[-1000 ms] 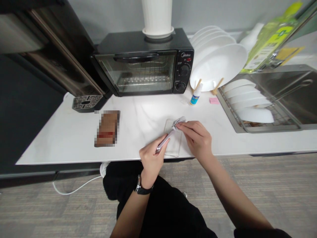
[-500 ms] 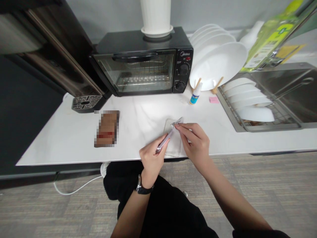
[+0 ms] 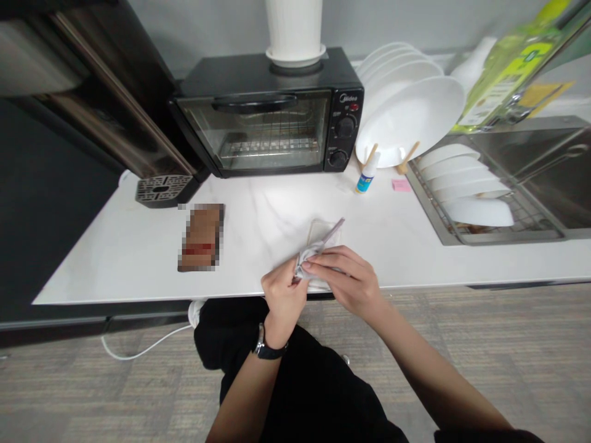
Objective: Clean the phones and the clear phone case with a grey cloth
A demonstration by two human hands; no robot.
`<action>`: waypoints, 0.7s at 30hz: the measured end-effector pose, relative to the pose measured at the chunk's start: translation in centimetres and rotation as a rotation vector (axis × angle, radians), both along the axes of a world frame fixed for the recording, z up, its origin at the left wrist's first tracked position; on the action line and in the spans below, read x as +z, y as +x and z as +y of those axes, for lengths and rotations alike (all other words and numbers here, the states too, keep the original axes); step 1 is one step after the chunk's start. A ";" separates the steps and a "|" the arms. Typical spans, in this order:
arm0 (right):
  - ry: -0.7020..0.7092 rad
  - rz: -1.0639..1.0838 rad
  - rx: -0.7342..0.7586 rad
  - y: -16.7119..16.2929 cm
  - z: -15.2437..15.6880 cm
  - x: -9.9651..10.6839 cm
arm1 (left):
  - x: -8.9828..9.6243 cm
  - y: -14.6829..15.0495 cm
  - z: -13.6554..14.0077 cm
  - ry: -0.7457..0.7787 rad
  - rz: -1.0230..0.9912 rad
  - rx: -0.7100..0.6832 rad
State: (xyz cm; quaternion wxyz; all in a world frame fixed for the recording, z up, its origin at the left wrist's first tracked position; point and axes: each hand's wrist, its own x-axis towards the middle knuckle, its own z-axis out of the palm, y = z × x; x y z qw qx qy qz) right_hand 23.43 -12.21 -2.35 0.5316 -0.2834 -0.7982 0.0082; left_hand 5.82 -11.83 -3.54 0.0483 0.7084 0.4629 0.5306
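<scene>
Near the counter's front edge my left hand [image 3: 282,289] is closed on the lower end of a thin lilac phone [image 3: 334,229], seen almost edge-on and tilted up to the right. My right hand [image 3: 353,280] pinches a light grey cloth [image 3: 308,253] and presses it on the phone close to my left fingers. The cloth and fingers cover most of the phone's lower part. Beneath them a clear phone case [image 3: 317,229] lies flat on the white counter [image 3: 249,246], partly hidden by my hands.
A pixelated brown flat object [image 3: 201,237] lies on the left. Behind stand a black toaster oven [image 3: 272,129], a drinks machine [image 3: 161,187] and a small spray bottle [image 3: 365,177]. Racked white plates [image 3: 410,117], a pink note [image 3: 401,185] and a sink [image 3: 530,178] are on the right.
My right hand and the cloth have slid down the phone from its far end toward my left hand. The phone's far end is now uncovered.
</scene>
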 end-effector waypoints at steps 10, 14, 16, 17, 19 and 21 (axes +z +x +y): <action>-0.045 0.033 -0.166 3.3 2.2 0.0 | 0.0 0.5 0.0 0.001 -0.092 -0.066; -0.077 0.077 -0.298 3.8 2.8 -0.1 | 0.0 0.5 0.0 -0.003 -0.080 -0.053; -0.110 0.113 -0.362 3.5 2.7 -0.3 | 0.0 0.5 0.0 -0.006 -0.083 -0.047; -0.121 0.130 -0.392 3.3 2.6 -0.4 | 0.1 0.5 0.0 -0.006 -0.086 -0.049; -0.131 0.154 -0.453 2.6 2.3 -0.7 | 0.2 0.5 0.0 -0.002 -0.087 -0.066; -0.122 0.166 -0.504 1.8 1.9 -0.9 | 0.3 0.5 -0.1 0.002 -0.089 -0.081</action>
